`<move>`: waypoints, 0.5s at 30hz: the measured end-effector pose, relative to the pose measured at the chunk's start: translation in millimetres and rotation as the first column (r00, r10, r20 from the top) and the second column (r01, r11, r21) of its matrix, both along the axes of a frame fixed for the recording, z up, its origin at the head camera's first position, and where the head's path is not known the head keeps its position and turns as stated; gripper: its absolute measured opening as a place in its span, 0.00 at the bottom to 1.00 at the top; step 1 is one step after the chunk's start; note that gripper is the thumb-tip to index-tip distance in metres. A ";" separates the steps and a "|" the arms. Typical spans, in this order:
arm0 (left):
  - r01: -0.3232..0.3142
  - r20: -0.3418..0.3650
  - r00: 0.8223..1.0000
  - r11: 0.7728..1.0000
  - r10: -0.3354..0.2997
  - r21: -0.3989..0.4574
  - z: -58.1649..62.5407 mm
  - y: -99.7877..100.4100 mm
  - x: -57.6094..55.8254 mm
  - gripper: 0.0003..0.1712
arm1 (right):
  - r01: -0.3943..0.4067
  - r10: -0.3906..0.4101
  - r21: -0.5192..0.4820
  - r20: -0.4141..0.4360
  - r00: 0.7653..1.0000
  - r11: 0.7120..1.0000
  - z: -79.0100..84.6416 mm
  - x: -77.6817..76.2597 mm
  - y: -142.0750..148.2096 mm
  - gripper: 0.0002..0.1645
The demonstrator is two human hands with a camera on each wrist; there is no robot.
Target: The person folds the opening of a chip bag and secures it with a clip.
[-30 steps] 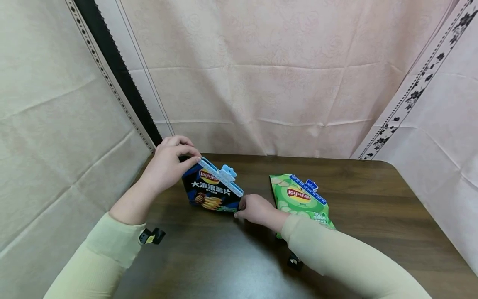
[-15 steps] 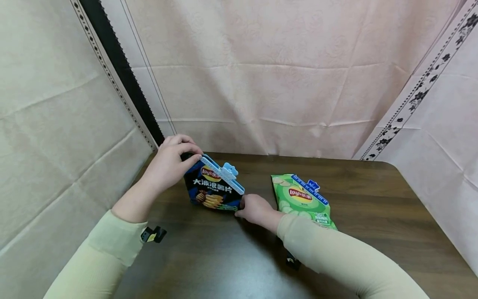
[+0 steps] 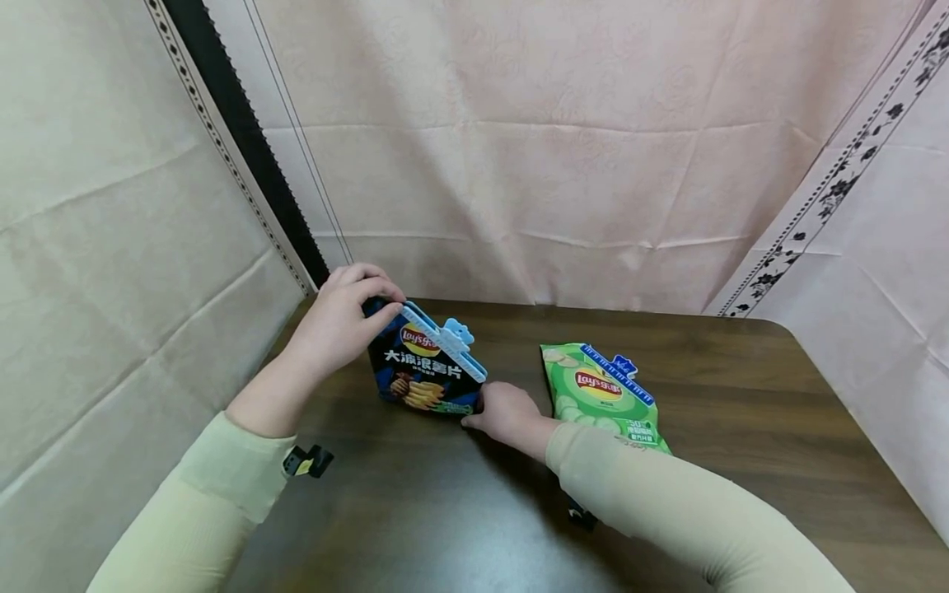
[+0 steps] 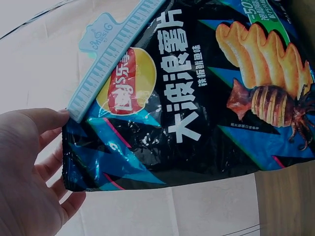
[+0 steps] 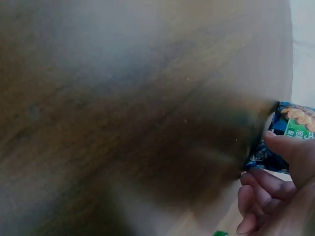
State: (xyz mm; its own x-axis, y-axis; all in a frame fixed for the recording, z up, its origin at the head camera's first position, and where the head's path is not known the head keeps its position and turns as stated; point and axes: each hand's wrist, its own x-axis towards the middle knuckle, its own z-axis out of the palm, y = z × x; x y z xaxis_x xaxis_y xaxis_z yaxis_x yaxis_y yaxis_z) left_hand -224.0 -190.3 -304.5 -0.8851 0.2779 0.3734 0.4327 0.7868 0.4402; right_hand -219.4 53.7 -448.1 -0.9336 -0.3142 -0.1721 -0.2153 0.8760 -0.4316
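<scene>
A dark blue and black bag of potato chips (image 3: 418, 362) stands tilted on the table, its printed front toward me. Along its upper right edge sits a light blue bag clip (image 3: 448, 344), with piano keys and a "Music" tab showing in the left wrist view. My left hand (image 3: 344, 317) pinches the bag's upper left corner by the clip's end; its thumb is on the front and the other fingers pass behind. At the lower right corner, my right hand (image 3: 507, 416) pinches the bag between thumb and fingers, as the right wrist view shows.
A green bag of potato chips (image 3: 589, 391) with a dark blue bag clip (image 3: 615, 375) lies to the right, partly behind my right forearm. The brown wooden table (image 3: 385, 511) ends at a pale hanging cloth (image 3: 519, 165), with more cloth on both sides.
In the head view, the dark bag and my left hand are slightly higher and farther right. The whole view has also shifted a little. Both hands keep their hold.
</scene>
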 end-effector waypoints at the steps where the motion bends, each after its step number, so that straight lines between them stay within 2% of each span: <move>1: -0.004 -0.001 1.000 1.000 0.004 -0.001 -0.3 0.2 -0.3 0.08 | -0.004 0.004 -0.003 -0.002 1.000 1.000 -0.1 0.4 0.2 0.26; 6: -0.018 -0.009 1.000 1.000 0.018 -0.004 -2.5 0.8 -3.4 0.08 | -0.008 0.008 -0.011 -0.008 1.000 1.000 0.5 2.8 0.3 0.22; 15: -0.031 -0.031 0.999 0.999 0.031 -0.019 -5.4 2.7 -12.5 0.08 | 0.032 -0.032 -0.033 -0.004 0.999 0.999 -1.5 3.1 -0.1 0.18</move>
State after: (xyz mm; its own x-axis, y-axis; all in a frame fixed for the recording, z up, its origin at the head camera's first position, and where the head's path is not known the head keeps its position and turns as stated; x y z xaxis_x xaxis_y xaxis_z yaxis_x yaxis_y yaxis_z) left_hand -236.5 -187.6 -309.9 -0.8814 0.2579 0.3957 0.4212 0.8084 0.4113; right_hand -216.3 53.6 -449.6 -0.9442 -0.2893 -0.1574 -0.1892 0.8677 -0.4597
